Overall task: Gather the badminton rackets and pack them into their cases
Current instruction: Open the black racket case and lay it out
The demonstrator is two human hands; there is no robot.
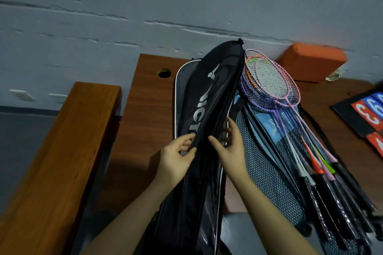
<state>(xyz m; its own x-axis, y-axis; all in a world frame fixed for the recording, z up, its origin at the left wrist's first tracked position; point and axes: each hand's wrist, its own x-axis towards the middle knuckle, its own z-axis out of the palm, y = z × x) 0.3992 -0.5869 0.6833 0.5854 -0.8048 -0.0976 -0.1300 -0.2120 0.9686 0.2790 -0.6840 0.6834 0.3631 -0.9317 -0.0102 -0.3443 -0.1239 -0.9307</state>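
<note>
The left hand (178,156) pinches the near edge of a long black racket case (209,122), thumb on top and fingers curled under the fabric lip, while the right hand (230,147) has its fingers hooked round the opposite edge, thumb pointing across the opening, so the two seem to be parting or lining up the mouth of the case. The case lies lengthwise across the desk (149,109), its head end reaching toward the far edge by the wall and its tail running off the near edge toward the person; beneath it sits a second, grey case (179,89) with pale piping. Just to its right, near the right side of the desk, a loose bundle of rackets (277,97) rests on blue mesh cases (267,167), pink and purple frames toward the wall and dark wrapped grips fanned toward the near edge. The black case looks soft and padded, light, likely to sag and fold if lifted by one end (better held at both edges of the zip line, as now). The rackets should be light and stiff but springy, with thin shafts and strung heads that could snag; the wrapped handles are the safest hold. An orange foam block (313,62) sits at the far right corner.
</note>
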